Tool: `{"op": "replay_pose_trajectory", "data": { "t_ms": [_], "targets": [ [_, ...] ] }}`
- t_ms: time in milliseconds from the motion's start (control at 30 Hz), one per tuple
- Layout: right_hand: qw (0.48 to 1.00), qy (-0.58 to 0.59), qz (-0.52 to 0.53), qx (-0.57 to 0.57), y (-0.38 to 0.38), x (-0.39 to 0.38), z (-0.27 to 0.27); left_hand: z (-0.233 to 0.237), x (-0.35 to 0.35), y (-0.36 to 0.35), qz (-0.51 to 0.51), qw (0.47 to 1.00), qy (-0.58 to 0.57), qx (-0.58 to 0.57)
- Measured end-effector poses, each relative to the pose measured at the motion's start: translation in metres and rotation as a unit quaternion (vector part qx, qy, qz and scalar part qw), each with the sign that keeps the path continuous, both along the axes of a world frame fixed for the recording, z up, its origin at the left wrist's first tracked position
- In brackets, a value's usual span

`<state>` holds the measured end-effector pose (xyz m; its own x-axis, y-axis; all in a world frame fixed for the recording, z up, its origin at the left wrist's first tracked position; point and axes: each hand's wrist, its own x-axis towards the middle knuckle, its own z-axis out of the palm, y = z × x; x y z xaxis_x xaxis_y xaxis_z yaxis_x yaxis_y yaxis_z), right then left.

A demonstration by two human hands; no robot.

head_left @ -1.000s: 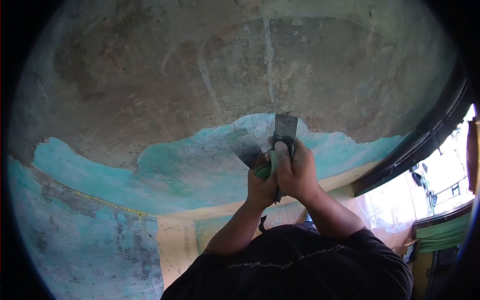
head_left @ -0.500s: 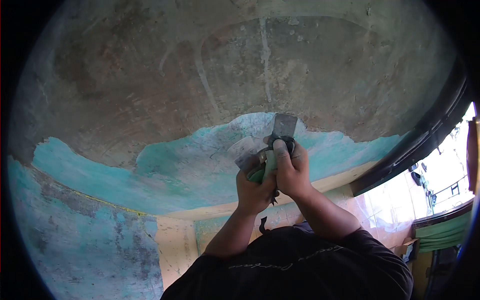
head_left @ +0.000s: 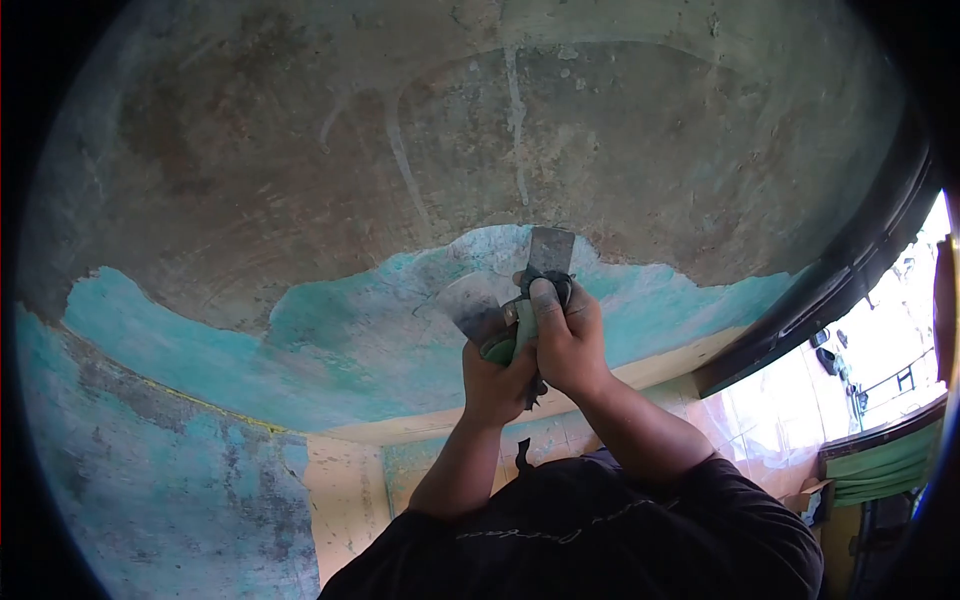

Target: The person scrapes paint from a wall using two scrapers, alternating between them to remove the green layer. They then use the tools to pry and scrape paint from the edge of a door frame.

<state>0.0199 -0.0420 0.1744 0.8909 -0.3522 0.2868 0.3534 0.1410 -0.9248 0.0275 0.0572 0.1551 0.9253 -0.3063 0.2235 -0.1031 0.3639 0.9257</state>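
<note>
Both hands are together in front of the wall. My left hand [head_left: 492, 385] is closed round the green handle of a scraper [head_left: 471, 306], whose wide metal blade points up and left. In my right hand [head_left: 572, 340] is a second scraper [head_left: 551, 250] with a narrower grey blade pointing up and dark wrapping at its base, the thumb pressed on it. The hands touch or nearly touch, and a pale green piece [head_left: 525, 322] shows between them. Behind the tools, turquoise paint [head_left: 350, 325] meets bare grey-brown plaster [head_left: 300, 200] along a ragged edge.
A dark frame [head_left: 800, 320] curves down the right side, beside a bright opening. A green cloth [head_left: 880, 468] hangs at the lower right, near a cardboard box [head_left: 803, 500]. Blotched blue wall [head_left: 190, 480] fills the lower left.
Both hands and their scrapers have shifted slightly left in view. The wide blade has moved a little farther from the narrow one. Both grips remain closed.
</note>
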Motion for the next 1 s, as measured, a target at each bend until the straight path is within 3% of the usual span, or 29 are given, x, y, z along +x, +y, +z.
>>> {"op": "replay_pose_trajectory", "data": {
  "t_ms": [200,400,600,800,900,1000],
  "targets": [
    [0.988,-0.011,-0.064,-0.139,0.002,-0.004,0.006,-0.018,0.012,0.001,-0.057,0.997,0.051,-0.025],
    [0.999,0.004,0.016,0.040,-0.004,-0.001,-0.004,-0.006,0.000,-0.008,0.018,1.000,0.008,0.016],
    [1.000,-0.001,-0.017,0.015,0.003,0.001,0.003,0.004,0.008,0.003,-0.058,0.996,0.067,0.018],
    [0.999,-0.023,-0.026,-0.011,0.005,-0.001,0.004,-0.001,0.007,0.005,-0.059,0.996,0.067,-0.008],
    [0.998,-0.006,0.017,0.063,0.002,-0.001,0.002,0.003,0.004,0.003,-0.039,0.998,0.052,0.024],
    [1.000,-0.015,-0.013,0.019,0.003,0.003,0.000,0.005,0.010,0.009,-0.065,0.997,0.036,0.035]
  ]
}}
